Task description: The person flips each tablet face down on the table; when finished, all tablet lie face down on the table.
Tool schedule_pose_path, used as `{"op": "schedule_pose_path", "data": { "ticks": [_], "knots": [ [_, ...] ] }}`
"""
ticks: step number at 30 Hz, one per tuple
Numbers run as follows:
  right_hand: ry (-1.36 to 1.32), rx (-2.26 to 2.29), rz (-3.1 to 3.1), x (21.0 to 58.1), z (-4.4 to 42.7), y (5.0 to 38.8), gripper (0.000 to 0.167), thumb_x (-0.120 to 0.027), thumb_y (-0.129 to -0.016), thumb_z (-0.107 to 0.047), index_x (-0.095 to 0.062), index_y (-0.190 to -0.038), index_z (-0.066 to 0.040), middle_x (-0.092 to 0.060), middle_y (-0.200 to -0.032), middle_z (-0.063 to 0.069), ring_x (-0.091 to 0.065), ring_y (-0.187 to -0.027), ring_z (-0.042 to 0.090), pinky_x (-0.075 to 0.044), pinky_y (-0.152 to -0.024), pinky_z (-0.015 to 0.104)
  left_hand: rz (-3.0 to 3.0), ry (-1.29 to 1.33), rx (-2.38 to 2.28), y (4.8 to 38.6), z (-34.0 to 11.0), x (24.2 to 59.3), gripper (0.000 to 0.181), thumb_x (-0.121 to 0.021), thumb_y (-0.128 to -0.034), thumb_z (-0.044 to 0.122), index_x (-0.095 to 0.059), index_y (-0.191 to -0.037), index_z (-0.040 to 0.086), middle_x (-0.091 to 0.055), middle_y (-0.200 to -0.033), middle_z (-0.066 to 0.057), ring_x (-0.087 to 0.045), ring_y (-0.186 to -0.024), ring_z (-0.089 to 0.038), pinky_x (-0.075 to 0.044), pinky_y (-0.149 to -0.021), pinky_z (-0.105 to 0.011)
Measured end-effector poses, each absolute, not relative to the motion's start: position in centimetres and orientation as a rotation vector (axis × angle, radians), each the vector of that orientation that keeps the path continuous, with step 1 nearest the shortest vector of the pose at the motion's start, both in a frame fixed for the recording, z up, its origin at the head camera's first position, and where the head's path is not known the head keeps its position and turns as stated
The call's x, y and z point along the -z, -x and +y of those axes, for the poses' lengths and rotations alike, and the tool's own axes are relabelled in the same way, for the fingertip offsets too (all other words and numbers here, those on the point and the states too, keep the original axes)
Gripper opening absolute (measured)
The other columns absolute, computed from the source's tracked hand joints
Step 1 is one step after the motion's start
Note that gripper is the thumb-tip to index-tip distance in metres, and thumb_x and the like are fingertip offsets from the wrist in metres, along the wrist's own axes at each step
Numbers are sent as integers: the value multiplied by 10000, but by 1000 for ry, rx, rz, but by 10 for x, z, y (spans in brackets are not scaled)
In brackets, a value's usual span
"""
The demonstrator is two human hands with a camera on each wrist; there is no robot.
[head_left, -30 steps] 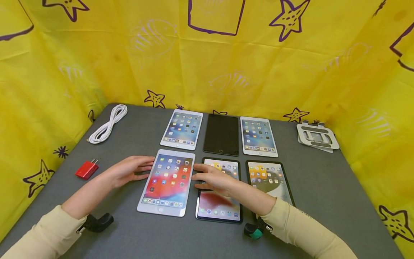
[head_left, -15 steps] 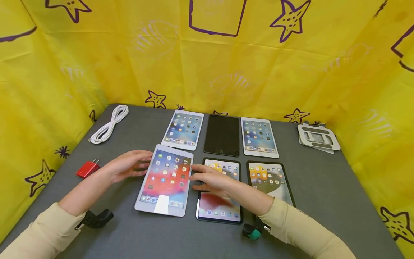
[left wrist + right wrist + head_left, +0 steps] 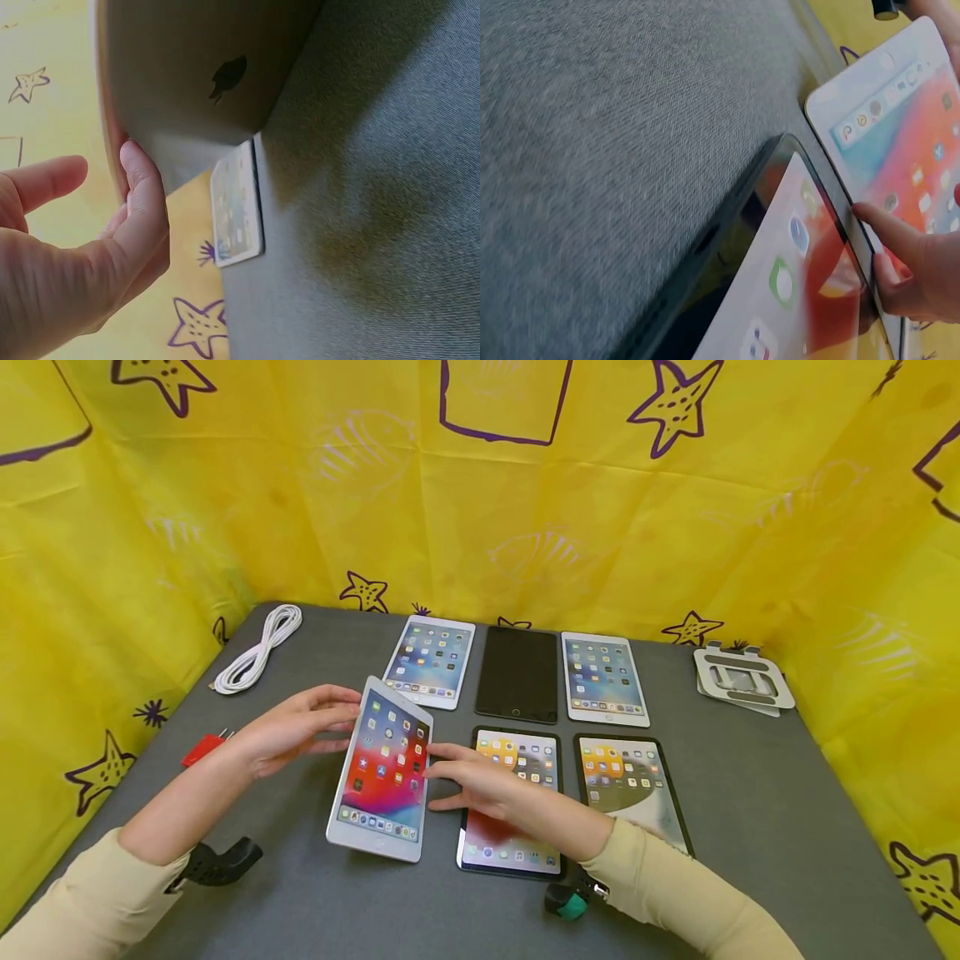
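Note:
A white tablet [image 3: 386, 768] with a red and blue home screen stands tilted in the head view, its left side raised. My left hand [image 3: 288, 727] holds that raised edge. In the left wrist view, its bent fingers [image 3: 142, 202] support the edge of the tablet's grey back [image 3: 172, 75], with the thumb apart. At the lower right edge my right hand [image 3: 483, 781] touches the tablet with extended fingers, over part of a dark-framed tablet [image 3: 517, 847]. The right wrist view shows a fingertip [image 3: 862, 212] against the white tablet's edge.
Behind lie two white tablets [image 3: 429, 662] [image 3: 606, 681] flanking a black-screened tablet [image 3: 517, 675]. Another dark-framed tablet [image 3: 633, 785] lies right. A white cable [image 3: 258, 652] and red charger plug [image 3: 202, 749] are left; a folding metal stand [image 3: 742, 677] is far right. Yellow cloth [image 3: 480, 527] borders the grey table [image 3: 765, 827].
The white tablet lay flat and now leans, its left side lifted by my left hand. Its right side has shifted slightly left, and my right hand has followed it.

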State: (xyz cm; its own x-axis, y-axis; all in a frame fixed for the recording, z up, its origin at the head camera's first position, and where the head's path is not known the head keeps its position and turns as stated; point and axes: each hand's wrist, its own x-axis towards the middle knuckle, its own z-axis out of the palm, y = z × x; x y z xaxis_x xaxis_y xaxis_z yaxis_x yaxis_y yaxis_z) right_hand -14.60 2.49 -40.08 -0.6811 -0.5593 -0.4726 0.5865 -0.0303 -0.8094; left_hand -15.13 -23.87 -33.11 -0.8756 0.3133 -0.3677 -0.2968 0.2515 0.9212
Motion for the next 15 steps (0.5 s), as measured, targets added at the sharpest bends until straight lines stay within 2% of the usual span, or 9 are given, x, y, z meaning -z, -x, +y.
{"op": "schedule_pose_path", "data": {
  "ticks": [6,15],
  "knots": [
    [-32,1855,1421,402,16,144,582,-567,-926,-40,-356,-1467,-1,-358,-1447,164,-401,-1259,338,-488,-920,549,2128,-29,-1633,150,-226,324,637,-630,-958,208,-284,-1428,-47,-358,-1418,-233,-482,-1191,-347,-507,-939,-422],
    [-70,1867,1386,402,11,142,572,-581,-933,-67,-372,-1465,-45,-398,-1415,154,-420,-1246,342,-495,-917,533,2169,-20,-1612,152,-213,325,678,-677,-925,204,-298,-1429,-42,-354,-1437,-237,-485,-1206,-370,-516,-924,-416]
  ]
}}
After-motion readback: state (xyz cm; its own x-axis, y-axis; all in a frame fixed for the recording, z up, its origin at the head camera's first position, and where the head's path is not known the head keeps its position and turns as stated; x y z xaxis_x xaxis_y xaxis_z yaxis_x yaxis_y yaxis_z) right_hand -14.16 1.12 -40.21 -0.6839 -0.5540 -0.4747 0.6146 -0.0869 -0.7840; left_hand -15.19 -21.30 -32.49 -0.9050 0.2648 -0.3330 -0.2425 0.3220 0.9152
